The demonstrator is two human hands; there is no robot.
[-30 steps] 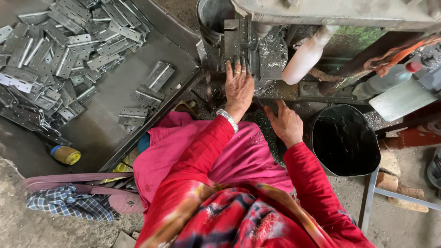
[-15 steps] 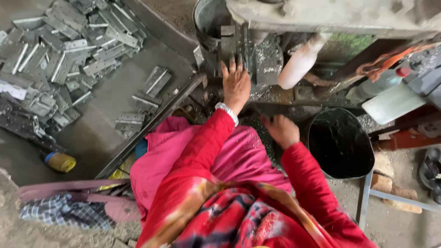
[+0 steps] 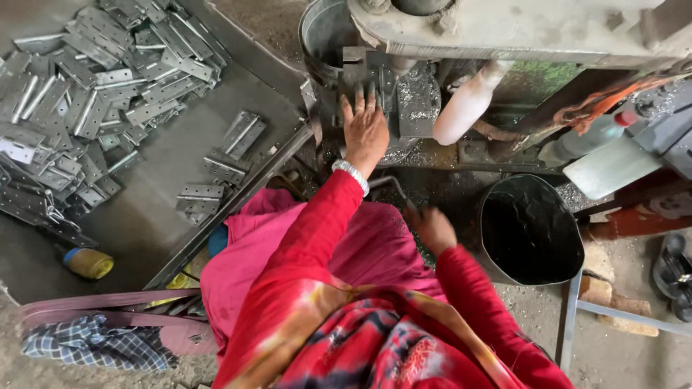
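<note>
Gritty steel press [image 3: 389, 86], left hand [image 3: 365, 132] flat, right hand [image 3: 432, 229] perhaps curled

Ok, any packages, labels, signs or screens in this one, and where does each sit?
No signs, screens or readable labels show.
Small container: lying on the grey surface at lower left, cylindrical, yellow with a blue end.
Plastic bottle: lying tilted at right beside the machine, greyish with a red cap.

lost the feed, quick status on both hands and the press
Left hand flat on the press die. Right hand low beside the black bucket, blurred. Nothing between them.
</note>
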